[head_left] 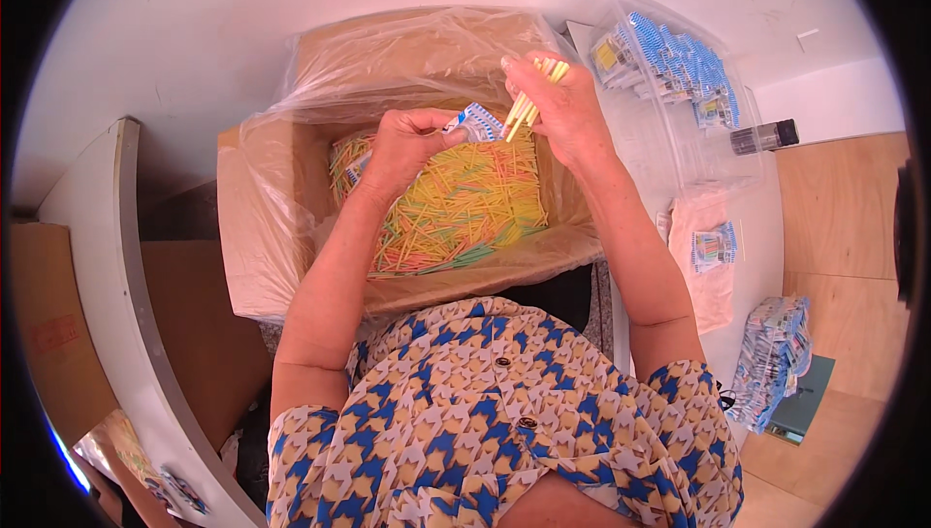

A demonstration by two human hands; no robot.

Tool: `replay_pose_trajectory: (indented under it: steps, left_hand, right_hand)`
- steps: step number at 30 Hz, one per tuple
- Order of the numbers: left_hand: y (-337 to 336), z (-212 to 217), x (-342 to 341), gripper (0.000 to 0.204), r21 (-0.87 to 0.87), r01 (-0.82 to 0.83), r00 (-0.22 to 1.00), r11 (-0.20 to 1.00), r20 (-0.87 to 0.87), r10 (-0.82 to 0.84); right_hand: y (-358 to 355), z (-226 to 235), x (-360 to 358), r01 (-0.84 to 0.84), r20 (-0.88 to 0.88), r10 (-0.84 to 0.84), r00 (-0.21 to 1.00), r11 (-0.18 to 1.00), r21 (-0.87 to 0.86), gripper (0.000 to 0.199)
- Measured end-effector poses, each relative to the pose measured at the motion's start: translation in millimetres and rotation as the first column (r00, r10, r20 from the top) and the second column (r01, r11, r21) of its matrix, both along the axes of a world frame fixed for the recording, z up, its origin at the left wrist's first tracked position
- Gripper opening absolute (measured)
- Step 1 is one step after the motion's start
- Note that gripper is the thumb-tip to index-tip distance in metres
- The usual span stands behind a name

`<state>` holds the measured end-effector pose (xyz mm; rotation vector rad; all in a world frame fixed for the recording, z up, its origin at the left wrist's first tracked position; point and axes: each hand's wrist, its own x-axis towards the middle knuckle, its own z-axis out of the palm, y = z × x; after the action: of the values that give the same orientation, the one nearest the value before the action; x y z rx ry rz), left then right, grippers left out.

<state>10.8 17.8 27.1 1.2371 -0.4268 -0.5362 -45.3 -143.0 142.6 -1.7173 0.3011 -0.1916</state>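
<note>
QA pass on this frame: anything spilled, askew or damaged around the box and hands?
Nothing stands out. The left hand holds a small blue-and-white packet; the right hand pinches a bunch of yellow sticks at its mouth. The coloured sticks lie jumbled but inside the lined cardboard box.

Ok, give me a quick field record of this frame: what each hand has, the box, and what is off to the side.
left hand: holds a small blue-and-white packet
right hand: pinches a bunch of yellow sticks, ends at the packet mouth
box: cardboard, lined with clear plastic, full of yellow, green and pink sticks
bin: clear, right of the box, filled packets inside
right table: stack of packets, dark bottle
</note>
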Motion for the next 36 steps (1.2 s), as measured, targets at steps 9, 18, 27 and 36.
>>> replay_pose_trajectory:
  steps: [9,18,27,36]
  left_hand:
    - [-1,3,-1,0.019,0.017,0.055,0.996,0.998,0.064,-0.056]
    - [-1,6,-2,0.017,0.054,0.092,0.995,0.994,0.033,-0.094]
    - [0,4,-2,0.016,0.009,0.094,0.995,0.995,0.029,-0.095]
    - [-1,-2,0,0.016,0.006,0.076,0.997,0.997,0.014,-0.076]
  right_hand:
    - [-3,-9,4,0.036,0.128,0.010,0.992,0.934,-0.354,0.031]
    - [5,-10,0,0.003,0.139,0.075,0.987,0.871,-0.492,0.022]
    - [17,-1,-3,-0.064,0.122,0.183,0.975,0.767,-0.639,0.021]
    - [6,3,-1,-0.018,0.064,0.061,0.996,0.845,-0.534,0.021]
